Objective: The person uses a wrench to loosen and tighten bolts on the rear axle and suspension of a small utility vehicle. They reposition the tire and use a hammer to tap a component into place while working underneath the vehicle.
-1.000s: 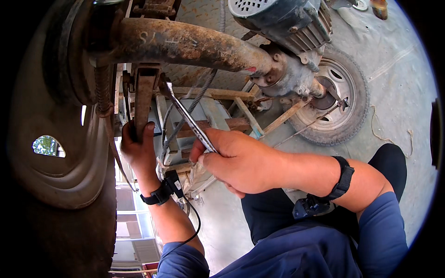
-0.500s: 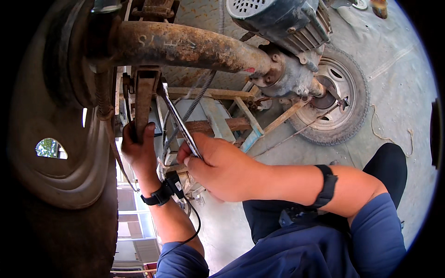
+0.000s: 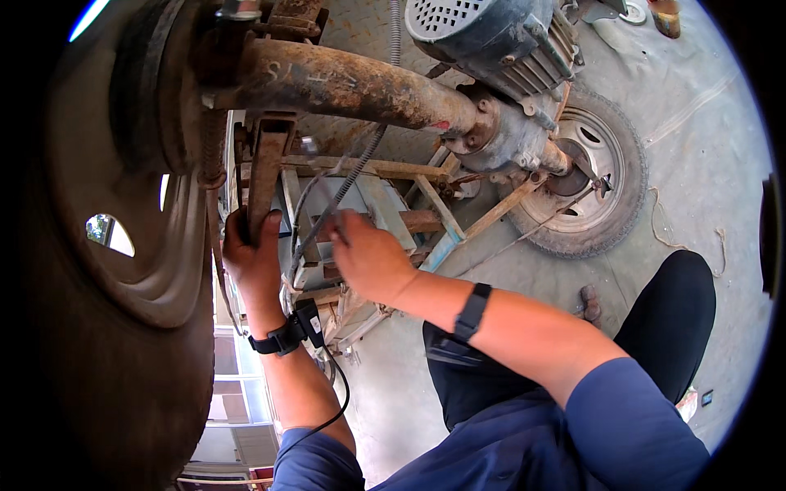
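My left hand point(image 3: 254, 258) is closed around the lower end of a rusty rectangular metal bar point(image 3: 267, 168), thumb on its right side. This bar hangs below a thick rusty axle tube point(image 3: 360, 88). To the right of it, my right hand point(image 3: 368, 255) is closed on a wrench point(image 3: 308, 146), smeared by motion. Its bright head shows beside the bar, apart from it as far as I can see. What lies behind the left fingers is hidden.
A large wheel point(image 3: 147, 270) fills the left side. At upper right are a grey finned motor point(image 3: 491, 41) and a tyre point(image 3: 614, 221). A ribbed cable point(image 3: 348, 180) crosses the metal frame point(image 3: 442, 204). Some cord point(image 3: 659, 221) lies on the floor.
My right hand has shifted up and slightly left with the wrench, whose head has moved right, away from the bar. My left hand keeps its grip. The view has shifted slightly.
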Demonstrator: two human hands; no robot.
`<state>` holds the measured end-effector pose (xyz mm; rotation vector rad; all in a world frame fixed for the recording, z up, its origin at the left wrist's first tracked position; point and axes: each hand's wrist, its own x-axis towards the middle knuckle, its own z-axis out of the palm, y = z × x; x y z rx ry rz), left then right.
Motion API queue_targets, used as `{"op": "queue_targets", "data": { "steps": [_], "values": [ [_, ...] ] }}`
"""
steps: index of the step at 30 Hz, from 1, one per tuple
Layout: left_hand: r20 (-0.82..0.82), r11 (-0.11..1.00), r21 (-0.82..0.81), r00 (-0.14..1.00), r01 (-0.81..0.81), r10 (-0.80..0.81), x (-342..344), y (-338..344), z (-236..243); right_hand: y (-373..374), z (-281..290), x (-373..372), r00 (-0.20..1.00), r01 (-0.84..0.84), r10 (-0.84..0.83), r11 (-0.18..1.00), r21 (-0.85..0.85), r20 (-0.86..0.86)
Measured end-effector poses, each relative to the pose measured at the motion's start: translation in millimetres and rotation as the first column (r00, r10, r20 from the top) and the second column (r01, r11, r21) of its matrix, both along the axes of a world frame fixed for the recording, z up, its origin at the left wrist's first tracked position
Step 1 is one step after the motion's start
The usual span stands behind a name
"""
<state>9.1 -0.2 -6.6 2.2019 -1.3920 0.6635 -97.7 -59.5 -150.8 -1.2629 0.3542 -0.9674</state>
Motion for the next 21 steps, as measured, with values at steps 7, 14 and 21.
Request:
{"op": "queue_targets", "data": {
  "steps": [7,14,21],
  "values": [
    [0.039,1.000,0.014,0.999,0.000,0.000,-2.4,-2.6,-1.4,-4.0,-50.3,-58.6,0.986,-0.046,0.062,0.994,-0.103,0.156],
    [0.043,1.000,-0.004,0.999,-0.015,0.016,-10.8,-5.1,-1.1,-56.7,0.4,-128.1,0.766,-0.637,0.626,0.769,0.044,0.145],
    [0.046,0.999,-0.010,0.998,-0.039,0.040,-7.9,-4.2,-2.4,-73.3,14.4,-138.8,0.654,-0.755,0.730,0.648,0.104,0.197]
  ]
}}
